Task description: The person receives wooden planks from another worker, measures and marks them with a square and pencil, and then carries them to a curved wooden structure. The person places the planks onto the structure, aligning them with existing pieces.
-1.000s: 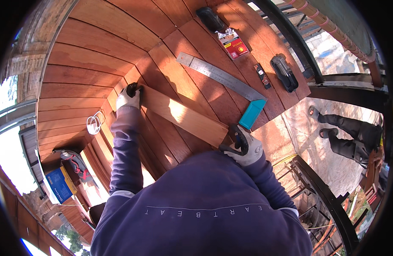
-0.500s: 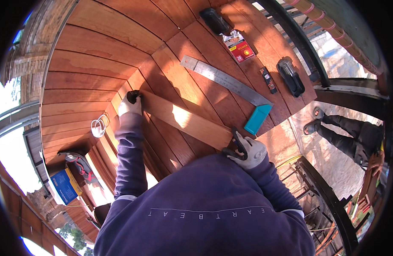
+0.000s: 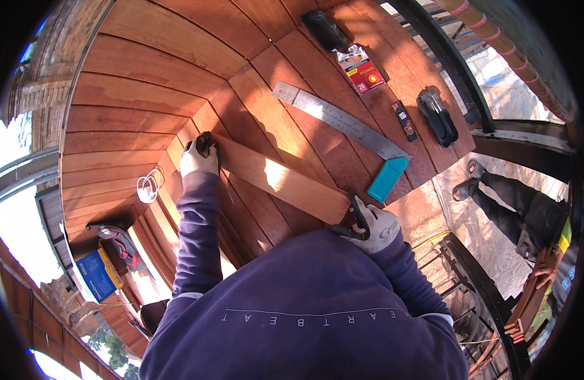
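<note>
A short, smooth wooden board (image 3: 285,180) lies slantwise in front of me, between my two gloved hands. My left hand (image 3: 200,156), in a white glove with black fingers, is closed on its far left end. At the near right end, my right hand (image 3: 372,227) grips the board, with the black thumb and fingers around its edge. Beyond the board is a try square with a steel blade (image 3: 342,122) and a teal handle (image 3: 388,179). It lies flat on the slatted wooden surface (image 3: 244,95), its handle not far from my right hand.
A red cigarette pack (image 3: 366,74), a black case (image 3: 323,30), a small dark lighter-like object (image 3: 404,120) and a black tray-like case (image 3: 437,120) lie at the far right. A white cable coil (image 3: 148,187) and a blue-yellow box (image 3: 96,275) are left. A person (image 3: 539,228) holds wooden pieces at right.
Both hands keep hold of the board; its place in the picture shifts only slightly, along with the whole scene. More of the wooden pieces held by the person at right has come into view.
</note>
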Demonstrator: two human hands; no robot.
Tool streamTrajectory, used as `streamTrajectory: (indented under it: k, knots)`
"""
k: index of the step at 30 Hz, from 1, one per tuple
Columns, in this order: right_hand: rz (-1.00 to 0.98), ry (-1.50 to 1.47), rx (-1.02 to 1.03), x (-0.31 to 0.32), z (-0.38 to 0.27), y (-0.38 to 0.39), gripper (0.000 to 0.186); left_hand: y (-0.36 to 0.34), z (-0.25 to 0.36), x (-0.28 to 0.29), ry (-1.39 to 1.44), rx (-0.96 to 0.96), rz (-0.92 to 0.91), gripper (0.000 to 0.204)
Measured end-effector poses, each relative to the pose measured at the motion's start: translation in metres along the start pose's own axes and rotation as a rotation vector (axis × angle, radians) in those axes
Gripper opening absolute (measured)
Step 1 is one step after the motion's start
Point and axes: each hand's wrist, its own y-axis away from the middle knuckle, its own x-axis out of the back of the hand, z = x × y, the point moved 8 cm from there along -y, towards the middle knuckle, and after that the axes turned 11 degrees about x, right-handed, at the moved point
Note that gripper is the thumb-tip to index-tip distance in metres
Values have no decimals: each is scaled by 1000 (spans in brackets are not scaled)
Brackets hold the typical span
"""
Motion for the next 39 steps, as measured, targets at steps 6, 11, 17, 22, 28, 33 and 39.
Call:
streamTrajectory:
  k: [6, 11, 17, 22, 28, 33, 39]
  knots:
    - [21, -3, 42, 6, -3, -2, 77, 4, -3, 4, 29, 8, 6, 28]
    - [46, 17, 83, 5, -3, -1, 77, 5, -7, 9, 2, 54, 18, 29]
    - [33, -5, 78, 8, -4, -3, 75, 9, -11, 10, -79, 97, 13, 31]
    - [21, -4, 60, 6, -3, -4, 74, 7, -8, 8, -91, 82, 18, 31]
    - [17, -21, 43, 8, -4, -4, 76, 4, -14, 3, -66, 69, 22, 31]
    - [44, -83, -20, 4, 3, 0, 77, 5, -14, 5, -69, 65, 4, 32]
    - [41, -136, -51, 4, 6, 0, 77, 18, 8, 7, -83, -6, -147, 49]
